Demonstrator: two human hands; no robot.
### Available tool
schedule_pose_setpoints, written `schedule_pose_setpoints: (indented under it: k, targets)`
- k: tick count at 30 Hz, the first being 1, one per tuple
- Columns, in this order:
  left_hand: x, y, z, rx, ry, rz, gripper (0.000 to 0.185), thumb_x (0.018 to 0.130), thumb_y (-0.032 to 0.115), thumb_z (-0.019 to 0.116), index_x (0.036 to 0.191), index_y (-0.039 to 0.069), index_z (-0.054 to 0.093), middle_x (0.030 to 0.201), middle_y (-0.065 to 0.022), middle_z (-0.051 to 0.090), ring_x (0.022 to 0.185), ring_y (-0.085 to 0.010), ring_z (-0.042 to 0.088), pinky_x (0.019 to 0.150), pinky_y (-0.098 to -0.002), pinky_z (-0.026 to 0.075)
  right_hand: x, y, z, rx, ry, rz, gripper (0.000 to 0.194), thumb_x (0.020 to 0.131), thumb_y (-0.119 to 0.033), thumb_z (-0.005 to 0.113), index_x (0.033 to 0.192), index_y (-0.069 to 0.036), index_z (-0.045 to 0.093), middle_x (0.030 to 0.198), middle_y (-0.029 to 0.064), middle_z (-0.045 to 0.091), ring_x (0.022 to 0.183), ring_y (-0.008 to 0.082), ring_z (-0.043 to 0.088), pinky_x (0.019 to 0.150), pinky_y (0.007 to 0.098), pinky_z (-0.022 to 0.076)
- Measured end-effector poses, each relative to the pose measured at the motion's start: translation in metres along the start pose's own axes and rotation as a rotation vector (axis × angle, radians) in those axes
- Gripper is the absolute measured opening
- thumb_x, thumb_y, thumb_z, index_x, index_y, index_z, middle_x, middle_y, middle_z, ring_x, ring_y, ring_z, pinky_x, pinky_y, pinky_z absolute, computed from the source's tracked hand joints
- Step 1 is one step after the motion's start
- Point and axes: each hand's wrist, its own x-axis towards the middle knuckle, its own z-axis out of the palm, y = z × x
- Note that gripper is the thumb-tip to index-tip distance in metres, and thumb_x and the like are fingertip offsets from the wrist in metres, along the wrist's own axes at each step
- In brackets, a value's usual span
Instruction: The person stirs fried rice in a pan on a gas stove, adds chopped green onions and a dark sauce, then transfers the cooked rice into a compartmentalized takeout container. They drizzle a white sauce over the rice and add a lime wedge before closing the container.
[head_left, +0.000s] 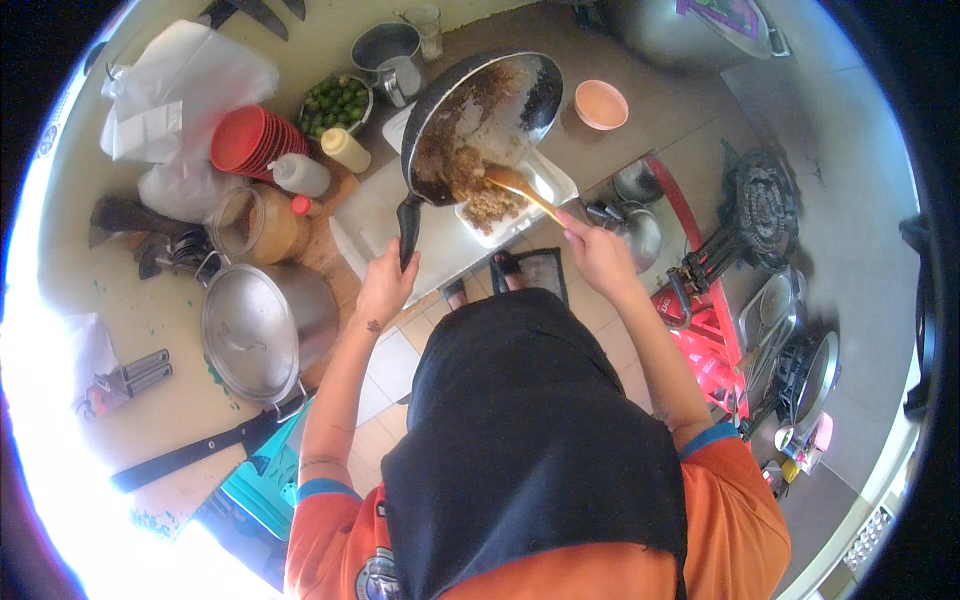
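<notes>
My left hand grips the black handle of a wok, which is tipped so its inside faces me. Brown residue coats the wok's inner wall. In my right hand is a wooden spatula, its blade at the wok's lower rim among brown crumbly food. Some of that food lies in a white tray under the wok; more clings inside the wok. The tray rests on a pale board or counter slab, and the wok hides part of it.
An orange bowl stands right of the wok. To the left are stacked red bowls, squeeze bottles, a basket of green citrus fruits and a lidded steel pot. A gas burner sits at right.
</notes>
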Motion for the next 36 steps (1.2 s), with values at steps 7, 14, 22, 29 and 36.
schedule_pose_setpoints:
  k: [7, 14, 22, 29, 36]
  targets:
    - [-0.002, 0.005, 0.007, -0.026, 0.015, -0.003, 0.034, 0.092, 0.028, 0.061, 0.102, -0.003, 0.051, 0.071, -0.0289, 0.060, 0.072, -0.0480, 0.061, 0.061, -0.0515, 0.046, -0.012, -0.002, -0.014, 0.035, 0.071, 0.002, 0.036, 0.094, -0.022, 0.053, 0.129, -0.028, 0.059, 0.082, 0.0224, 0.065, 0.076, 0.0415, 0.063, 0.070, 0.0499, 0.0497]
    - [0.001, 0.008, 0.011, -0.009, -0.030, -0.007, 0.033, 0.093, 0.024, 0.058, 0.109, -0.004, 0.049, 0.075, -0.0308, 0.061, 0.075, -0.0480, 0.062, 0.065, -0.0524, 0.048, -0.027, -0.005, -0.013, 0.002, 0.050, 0.048, 0.035, 0.094, -0.023, 0.054, 0.128, -0.028, 0.060, 0.083, 0.0214, 0.065, 0.078, 0.0392, 0.064, 0.070, 0.0485, 0.0502]
    - [0.011, 0.000, 0.012, -0.035, -0.063, 0.027, 0.034, 0.093, 0.025, 0.057, 0.109, -0.004, 0.049, 0.079, -0.0315, 0.062, 0.078, -0.0482, 0.061, 0.066, -0.0526, 0.047, -0.035, -0.017, 0.004, -0.080, 0.102, 0.017, 0.035, 0.094, -0.026, 0.054, 0.127, -0.032, 0.060, 0.076, 0.0191, 0.062, 0.070, 0.0376, 0.064, 0.066, 0.0475, 0.0524]
    - [0.014, -0.002, 0.010, -0.093, 0.017, 0.068, 0.031, 0.093, 0.027, 0.060, 0.096, -0.003, 0.051, 0.070, -0.0283, 0.059, 0.069, -0.0471, 0.060, 0.060, -0.0506, 0.044, -0.048, -0.008, 0.005, -0.130, 0.125, 0.063, 0.035, 0.093, -0.026, 0.054, 0.127, -0.032, 0.060, 0.077, 0.0196, 0.063, 0.071, 0.0377, 0.065, 0.064, 0.0476, 0.0529]
    - [0.014, 0.010, 0.005, -0.095, 0.047, 0.072, 0.029, 0.092, 0.026, 0.060, 0.092, -0.002, 0.050, 0.069, -0.0268, 0.058, 0.069, -0.0457, 0.060, 0.060, -0.0497, 0.044, -0.037, 0.001, -0.005, -0.137, 0.119, 0.036, 0.036, 0.092, -0.025, 0.054, 0.127, -0.033, 0.061, 0.080, 0.0199, 0.064, 0.072, 0.0377, 0.065, 0.066, 0.0483, 0.0529]
